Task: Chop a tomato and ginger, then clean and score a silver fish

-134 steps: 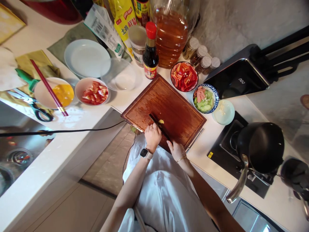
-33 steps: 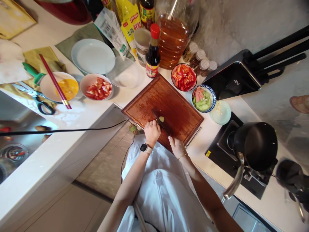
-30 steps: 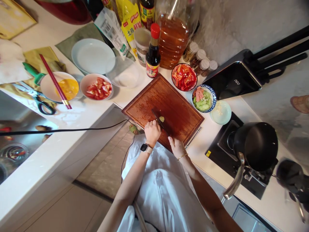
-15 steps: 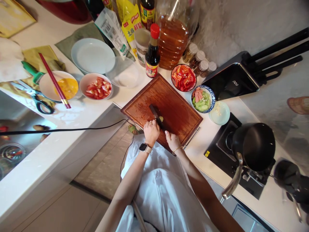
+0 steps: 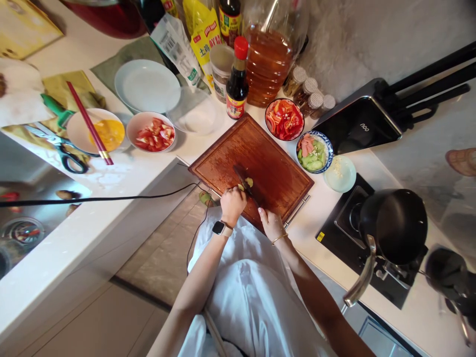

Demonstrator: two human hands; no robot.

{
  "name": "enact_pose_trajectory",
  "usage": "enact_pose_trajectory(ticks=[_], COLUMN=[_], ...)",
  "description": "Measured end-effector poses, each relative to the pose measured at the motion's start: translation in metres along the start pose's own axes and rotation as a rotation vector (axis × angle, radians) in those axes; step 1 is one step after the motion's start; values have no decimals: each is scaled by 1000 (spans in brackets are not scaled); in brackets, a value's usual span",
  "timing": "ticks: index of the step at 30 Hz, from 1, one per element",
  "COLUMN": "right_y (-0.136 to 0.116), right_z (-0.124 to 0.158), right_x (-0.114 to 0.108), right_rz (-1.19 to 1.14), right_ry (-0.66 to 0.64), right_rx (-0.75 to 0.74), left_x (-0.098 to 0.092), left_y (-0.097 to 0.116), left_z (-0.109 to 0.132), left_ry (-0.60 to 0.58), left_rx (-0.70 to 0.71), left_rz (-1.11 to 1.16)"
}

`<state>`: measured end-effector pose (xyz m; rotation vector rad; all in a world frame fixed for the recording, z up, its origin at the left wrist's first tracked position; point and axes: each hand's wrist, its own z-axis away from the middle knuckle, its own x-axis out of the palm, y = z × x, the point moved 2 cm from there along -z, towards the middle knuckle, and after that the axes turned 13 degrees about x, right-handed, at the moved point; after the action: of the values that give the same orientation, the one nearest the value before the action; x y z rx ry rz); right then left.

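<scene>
On the wooden cutting board [image 5: 273,168], my right hand [image 5: 272,224] is wrapped round the handle of a dark-bladed kitchen knife [image 5: 240,174]. The blade points up and to the left across the board. My left hand [image 5: 232,203], with a watch on its wrist, has its fingers curled at the board's near edge, pressing a small pale yellow piece of food [image 5: 241,187] beside the blade. Cut slices [image 5: 249,182] of the same food lie on the other side of the knife. Too small to name surely, the food resembles ginger or garlic.
Bowls of red pepper [image 5: 284,119], cucumber and carrot [image 5: 314,152], and tomato [image 5: 154,134] surround the board. Beaten egg with chopsticks [image 5: 89,121] stands left, by scissors [image 5: 70,158]. A soy sauce bottle [image 5: 237,82] stands behind. A black pot [image 5: 394,225] sits on the stove at right.
More of the pale slices now show beside the blade. My right hand has shifted slightly right and down with the knife; the left hand stays almost in place. The view has moved slightly.
</scene>
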<state>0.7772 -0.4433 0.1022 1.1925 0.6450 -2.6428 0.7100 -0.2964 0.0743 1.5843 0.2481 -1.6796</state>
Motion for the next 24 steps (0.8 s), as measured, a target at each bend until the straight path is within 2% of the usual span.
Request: enact_pose_trajectory(ticks=[9, 19, 22, 24], right_y=[-2, -20, -13, -8], right_z=[9, -20, -16, -9], right_x=[-1, 11, 11, 6], right_rz=[57, 7, -30, -1], right_ry=[-31, 8, 31, 69], right_rx=[-11, -55, -77, -82], left_x=[1, 0, -7, -18], left_y=[-3, -1, -7, -14], left_z=[-1, -2, 1, 5], left_ry=[-33, -61, -61, -3], left_rx=[-25, -9, -39, -77], left_rz=[10, 24, 82, 129])
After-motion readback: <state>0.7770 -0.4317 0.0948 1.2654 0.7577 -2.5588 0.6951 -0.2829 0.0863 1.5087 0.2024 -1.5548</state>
